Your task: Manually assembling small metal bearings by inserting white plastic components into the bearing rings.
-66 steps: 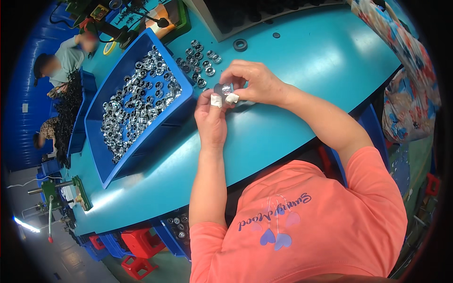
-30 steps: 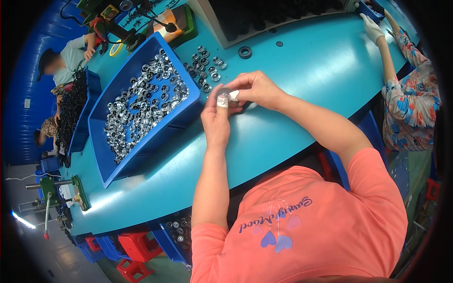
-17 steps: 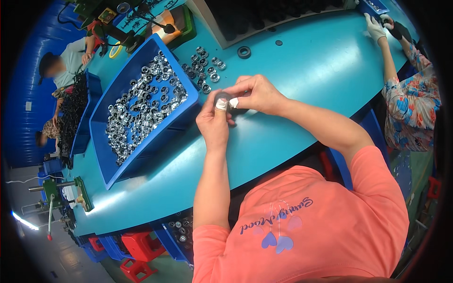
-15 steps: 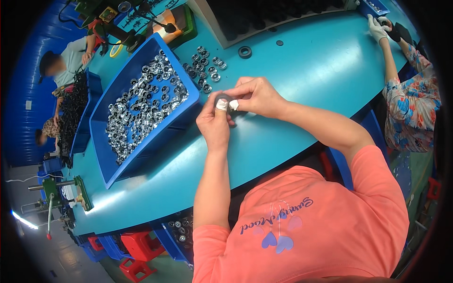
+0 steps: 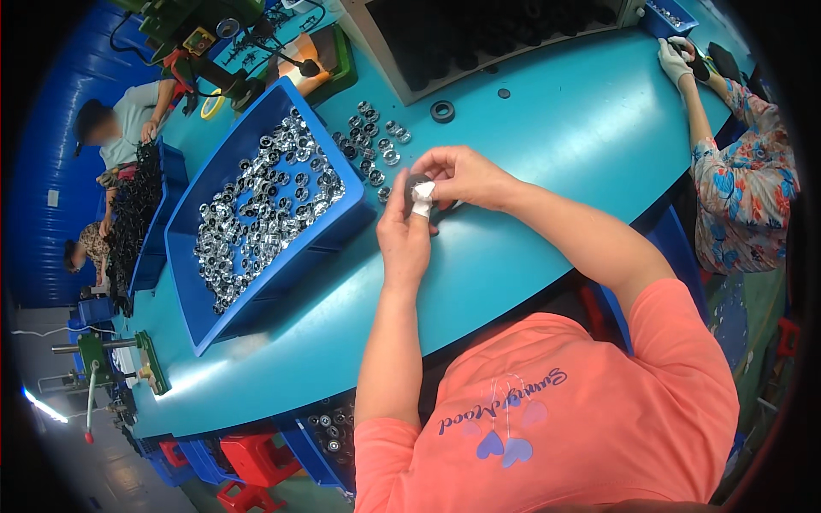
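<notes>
My left hand [image 5: 404,244] and my right hand [image 5: 473,178] meet over the table, just right of a large blue bin [image 5: 286,301]. Between them they grip a small black ring-shaped part [image 5: 415,183], with white wrapping showing on both thumbs. The left fingers close around its left side. From the right, my other thumb and fingers pinch it, and both thumbs press close together on its face. My fingers cover much of the part. Many shiny metal-and-black round parts [image 5: 256,224] fill the bin, and several loose round parts [image 5: 366,141] lie beside it.
A black ring [image 5: 442,111] and a small dark disc [image 5: 504,93] lie farther back on the turquoise table [image 5: 556,128]. A green machine [image 5: 192,38] stands back left. A gloved person [image 5: 742,162] works at the right; another person [image 5: 128,128] is at the far left.
My thumbs have come together on the black part, where a gap showed between them before. My left hand has shifted slightly right, and the whole view has moved a little.
</notes>
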Motion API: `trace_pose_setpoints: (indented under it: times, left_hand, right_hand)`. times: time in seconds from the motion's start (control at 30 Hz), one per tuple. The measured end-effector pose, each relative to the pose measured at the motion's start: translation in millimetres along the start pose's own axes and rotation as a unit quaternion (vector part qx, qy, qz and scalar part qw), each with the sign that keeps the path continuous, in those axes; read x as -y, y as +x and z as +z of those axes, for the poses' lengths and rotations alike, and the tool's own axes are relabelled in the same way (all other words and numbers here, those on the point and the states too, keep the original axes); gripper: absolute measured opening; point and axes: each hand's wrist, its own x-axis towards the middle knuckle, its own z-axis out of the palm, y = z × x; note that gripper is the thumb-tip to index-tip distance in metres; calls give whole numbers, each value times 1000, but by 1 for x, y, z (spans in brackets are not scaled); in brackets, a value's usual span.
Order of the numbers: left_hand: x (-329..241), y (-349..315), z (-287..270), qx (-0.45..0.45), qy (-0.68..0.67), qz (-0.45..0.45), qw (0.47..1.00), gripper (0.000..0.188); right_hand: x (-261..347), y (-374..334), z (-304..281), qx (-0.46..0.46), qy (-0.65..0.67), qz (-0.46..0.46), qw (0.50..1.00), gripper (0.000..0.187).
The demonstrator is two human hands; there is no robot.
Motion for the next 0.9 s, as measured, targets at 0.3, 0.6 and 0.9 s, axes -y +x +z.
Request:
trace_pose_setpoints:
  times: [0.3,0.6,0.9]
  left_hand:
    - [18,-1,5,-49,340,208,916,60]
    - [8,-1,0,-13,80,84,993,57]
    - [14,-1,2,-25,105,97,989,54]
  right_hand:
    - [-4,0,10,-67,-141,-36,987,26]
    - [6,2,-8,45,126,67,989,28]
    - [4,2,-4,15,39,41,998,26]
